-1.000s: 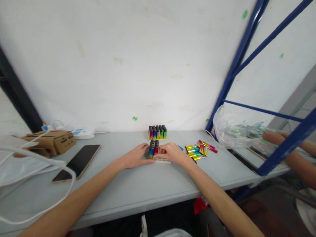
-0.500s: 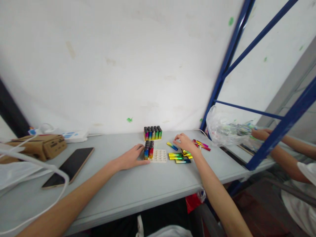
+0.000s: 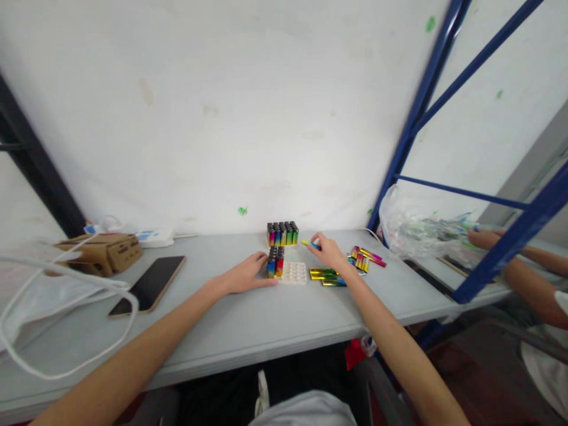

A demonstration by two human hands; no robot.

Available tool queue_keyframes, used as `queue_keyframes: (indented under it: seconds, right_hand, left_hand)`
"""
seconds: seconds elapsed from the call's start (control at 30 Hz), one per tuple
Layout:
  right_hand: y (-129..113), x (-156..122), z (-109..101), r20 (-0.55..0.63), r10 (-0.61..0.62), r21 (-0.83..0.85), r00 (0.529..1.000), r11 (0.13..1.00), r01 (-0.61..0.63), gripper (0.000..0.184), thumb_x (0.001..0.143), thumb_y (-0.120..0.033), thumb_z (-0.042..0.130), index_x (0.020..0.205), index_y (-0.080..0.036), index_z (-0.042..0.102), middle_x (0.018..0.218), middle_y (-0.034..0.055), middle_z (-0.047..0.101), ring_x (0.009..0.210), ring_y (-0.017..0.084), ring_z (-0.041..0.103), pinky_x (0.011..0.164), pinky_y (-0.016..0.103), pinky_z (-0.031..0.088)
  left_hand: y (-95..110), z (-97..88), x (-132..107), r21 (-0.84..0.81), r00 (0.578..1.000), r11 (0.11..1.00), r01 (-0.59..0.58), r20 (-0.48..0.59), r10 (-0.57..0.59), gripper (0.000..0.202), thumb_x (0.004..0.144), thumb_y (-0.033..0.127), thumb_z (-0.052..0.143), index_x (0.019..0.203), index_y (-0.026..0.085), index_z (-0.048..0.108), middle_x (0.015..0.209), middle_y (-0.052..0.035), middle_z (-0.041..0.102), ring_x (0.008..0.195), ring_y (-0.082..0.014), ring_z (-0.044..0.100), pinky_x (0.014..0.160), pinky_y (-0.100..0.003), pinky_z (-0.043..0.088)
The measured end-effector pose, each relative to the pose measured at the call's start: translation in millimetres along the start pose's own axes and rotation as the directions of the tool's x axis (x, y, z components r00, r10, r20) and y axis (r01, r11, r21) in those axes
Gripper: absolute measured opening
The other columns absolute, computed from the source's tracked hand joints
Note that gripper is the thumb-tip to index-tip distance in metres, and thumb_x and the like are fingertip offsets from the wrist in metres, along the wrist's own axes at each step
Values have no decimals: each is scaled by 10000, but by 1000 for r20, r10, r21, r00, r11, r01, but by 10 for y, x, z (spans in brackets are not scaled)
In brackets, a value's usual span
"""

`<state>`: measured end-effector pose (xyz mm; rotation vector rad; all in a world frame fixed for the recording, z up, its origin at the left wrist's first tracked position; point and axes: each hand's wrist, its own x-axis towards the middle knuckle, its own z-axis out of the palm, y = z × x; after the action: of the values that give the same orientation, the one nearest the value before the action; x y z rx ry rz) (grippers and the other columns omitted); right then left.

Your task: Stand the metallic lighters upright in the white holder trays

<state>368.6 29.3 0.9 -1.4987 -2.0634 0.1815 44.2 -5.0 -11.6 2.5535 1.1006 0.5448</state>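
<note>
My left hand (image 3: 249, 273) rests on the table, thumb at the front corner of a white pitted tray (image 3: 294, 273) and fingers curled at its left end, holding it. Several black-topped lighters (image 3: 276, 263) in blue and red stand upright in the tray's left part; the holes to their right show bare. Between the fingertips of my right hand (image 3: 329, 251) is a yellow-and-blue lighter (image 3: 312, 244), raised a little and tilted. Under and beside my right wrist lie loose shiny lighters (image 3: 326, 274) in gold, green and blue, partly hidden by the forearm.
Behind the tray stands a full block of upright lighters (image 3: 283, 234). More loose lighters (image 3: 370, 258) lie at right. A phone (image 3: 148, 286), cardboard box (image 3: 104, 251) and white cable (image 3: 133, 307) are on the left. Past the blue frame (image 3: 399, 136), another person's hands (image 3: 486, 239) work by a plastic bag (image 3: 406, 228).
My right hand has picked up the yellow-and-blue lighter that lay on the table. The whole view has shifted slightly; my left hand stays at the tray.
</note>
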Motion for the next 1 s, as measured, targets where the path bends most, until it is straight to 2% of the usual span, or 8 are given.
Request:
queue_keyframes:
  seconds: [0.2,0.33,0.4,0.5,0.63,0.7,0.83,1.0]
  right_hand:
    - [-203,86,139,-46,-18,494,999,869,38,421,940,-592,655,902,-174,685,684,-11,620,672,168,577,686,282,483]
    - [-318,66,231,-11,-96,661,995,746,79,558,999,-716,492,944,-187,661,826,18,671,802,180,623,738,285,532]
    - [-328,54,223,-27,-139,600,990,790,127,555,1037,-689,439,936,-189,656,837,19,662,813,182,609,747,287,523]
    - [-265,66,123,-44,-213,286,976,934,216,461,1051,-565,542,813,-184,645,800,24,629,793,181,564,782,289,491]
    - [-100,75,-34,48,-238,-49,970,970,240,206,1025,-305,659,901,-158,732,876,60,676,835,181,594,853,289,478]
    - [-25,47,-58,89,-188,-102,978,975,197,147,993,-251,708,1098,-159,755,940,70,717,864,185,635,872,294,484]
    - [41,-19,-50,209,-69,-110,975,989,94,376,928,-255,802,1286,-187,710,921,53,774,849,199,691,840,304,506]
    - [12,-17,-279,174,-97,-30,980,994,103,199,953,-246,750,1136,-169,767,1010,89,807,870,202,731,842,304,531]
  left_hand:
    - [9,-11,14,5,1000,1000,12,11,-12,764,898,737,684,1393,161,598,1435,-192,598,1319,-381,606,1202,-500,446]
    - [24,-18,12,5,1000,1000,2,10,-2,750,903,736,679,1382,163,606,1423,-186,611,1309,-375,613,1194,-493,451]
    - [21,-16,10,-2,1000,1000,-9,-2,9,741,898,741,681,1370,173,620,1407,-175,623,1290,-370,623,1179,-484,464]
    - [0,-4,10,-3,1000,1000,-16,-14,16,756,886,756,687,1369,178,626,1400,-168,627,1276,-369,630,1164,-479,475]
    - [-20,10,12,3,1000,1000,-15,-10,15,757,895,755,683,1394,191,611,1410,-157,621,1281,-360,627,1161,-470,477]
    - [-14,9,11,7,1000,1000,-10,-1,10,756,903,749,675,1399,182,606,1423,-166,612,1293,-363,621,1172,-472,467]
    - [2,3,10,-5,1000,1000,-11,-11,11,776,896,760,673,1400,173,610,1421,-176,622,1306,-379,615,1190,-488,451]
    - [-33,20,15,-3,1000,1000,-17,-21,16,799,884,772,683,1422,188,600,1411,-161,625,1298,-365,620,1188,-475,457]
